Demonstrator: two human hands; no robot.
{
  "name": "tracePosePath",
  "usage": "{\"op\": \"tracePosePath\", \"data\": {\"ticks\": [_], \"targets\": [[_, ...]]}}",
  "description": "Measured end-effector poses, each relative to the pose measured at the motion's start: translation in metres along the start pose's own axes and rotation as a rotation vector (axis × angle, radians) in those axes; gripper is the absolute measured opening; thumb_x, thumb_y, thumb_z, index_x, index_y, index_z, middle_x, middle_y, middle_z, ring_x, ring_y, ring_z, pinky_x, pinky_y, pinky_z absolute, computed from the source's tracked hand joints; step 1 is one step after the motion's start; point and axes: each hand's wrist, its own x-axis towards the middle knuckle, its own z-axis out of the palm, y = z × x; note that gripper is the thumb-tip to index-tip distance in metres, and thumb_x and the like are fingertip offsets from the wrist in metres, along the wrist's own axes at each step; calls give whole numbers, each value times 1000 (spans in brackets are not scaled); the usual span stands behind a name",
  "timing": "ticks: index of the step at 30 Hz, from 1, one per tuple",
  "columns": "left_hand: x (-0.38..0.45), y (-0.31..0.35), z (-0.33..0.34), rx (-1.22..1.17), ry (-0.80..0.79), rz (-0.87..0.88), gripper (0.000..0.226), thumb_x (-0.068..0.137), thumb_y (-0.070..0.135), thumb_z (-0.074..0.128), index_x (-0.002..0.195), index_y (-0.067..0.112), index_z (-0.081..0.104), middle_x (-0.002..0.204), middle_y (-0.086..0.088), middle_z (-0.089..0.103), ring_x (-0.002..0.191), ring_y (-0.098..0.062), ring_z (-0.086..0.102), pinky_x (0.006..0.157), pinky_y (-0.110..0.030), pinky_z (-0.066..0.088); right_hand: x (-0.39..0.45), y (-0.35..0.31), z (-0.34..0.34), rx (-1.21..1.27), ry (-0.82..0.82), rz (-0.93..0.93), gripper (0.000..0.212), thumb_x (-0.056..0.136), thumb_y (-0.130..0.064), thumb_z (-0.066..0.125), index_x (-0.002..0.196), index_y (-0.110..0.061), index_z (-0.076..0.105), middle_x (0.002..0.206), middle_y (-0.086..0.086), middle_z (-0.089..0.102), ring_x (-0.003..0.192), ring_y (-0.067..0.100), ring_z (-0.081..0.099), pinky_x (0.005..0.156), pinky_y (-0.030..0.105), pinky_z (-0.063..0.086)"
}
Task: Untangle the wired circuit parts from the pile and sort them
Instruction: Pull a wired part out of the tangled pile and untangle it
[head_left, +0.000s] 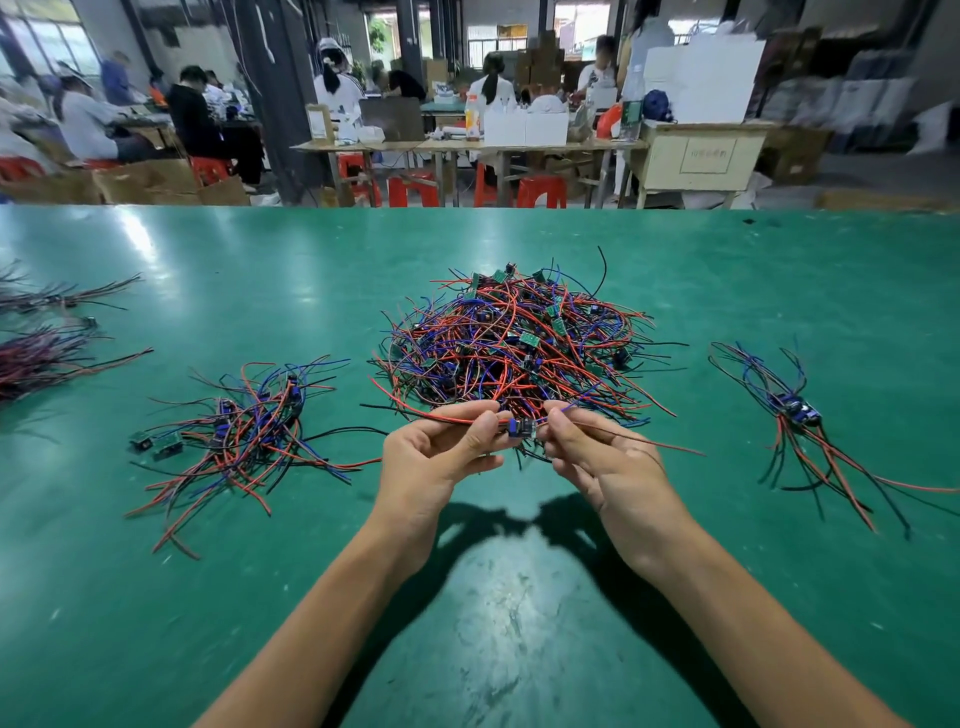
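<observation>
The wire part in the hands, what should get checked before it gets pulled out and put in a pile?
1. Both hands grip it: ok. The left hand pinches red wires, the right hand pinches wires on the other side, with the small circuit part between them.
2. Part free of the big pile: cannot tell. Its wires run close over the pile's near edge.
3. Wires not knotted round the fingers: cannot tell.
4. Sorted piles in sight: ok. The left pile and the right pile lie on the green table.
5. Which pile suits this part: cannot tell.
</observation>
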Motion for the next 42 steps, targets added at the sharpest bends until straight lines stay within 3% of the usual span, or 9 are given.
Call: {"op": "tracePosePath", "data": {"ticks": [11,18,24,28,30,32,34,39,42], "targets": [[2,2,0,-2,44,15,26,77,20,76,100,7,76,96,-16,78,85,-24,77,72,-25,60,1,-6,-5,162,34,178,46,65,-10,79,111,-14,74,89,1,77,73,6,72,71,13,58],[0,0,3,-1,34,-5,24,79,20,75,99,7,75,96,-16,78,88,-26,77,71,-25,59,5,-9,-1,422,64,277,40,67,0,72,104,-15,69,78,1,73,63,7,69,55,11,54],[-3,-2,8,26,36,21,19,80,18,76,97,9,77,95,-13,78,89,-26,77,70,-24,58,3,-8,-4,368,89,323,43,67,-9,77,108,-21,72,84,-8,75,66,1,68,53,12,51],[-5,-3,9,88,20,85,14,82,14,76,94,7,77,93,-13,79,88,-26,77,70,-26,60,5,-5,-3,401,113,297,53,69,-16,78,121,-23,69,87,-10,76,67,-1,70,54,14,52],[-6,-5,10,125,5,111,10,85,8,74,95,4,77,93,-12,79,89,-26,77,70,-26,60,6,-3,-3,422,119,280,43,70,-22,78,112,-21,75,90,-9,76,68,-1,70,55,14,53],[-6,-6,11,133,3,120,11,86,7,74,95,3,76,93,-12,79,89,-27,77,69,-27,60,6,-3,-3,381,114,261,19,71,-29,77,88,-20,82,90,-11,76,67,-2,69,56,13,53],[-7,-5,11,125,3,125,10,84,10,75,93,7,77,93,-12,79,88,-27,77,69,-26,60,6,-4,-4,310,108,245,15,73,-35,76,76,-21,82,88,-11,76,67,-3,69,58,11,52],[-5,-5,10,89,22,121,10,81,17,76,89,14,79,93,-12,79,88,-27,77,69,-26,59,5,-4,-3,201,102,240,42,73,-40,74,108,-17,76,92,-10,76,72,-3,69,60,10,52],[-5,-5,10,75,40,104,13,81,18,76,92,13,78,94,-12,79,88,-26,77,68,-25,58,4,-4,-2,161,104,218,45,75,-42,72,113,-17,75,95,-11,76,72,-4,68,61,10,52]]}}
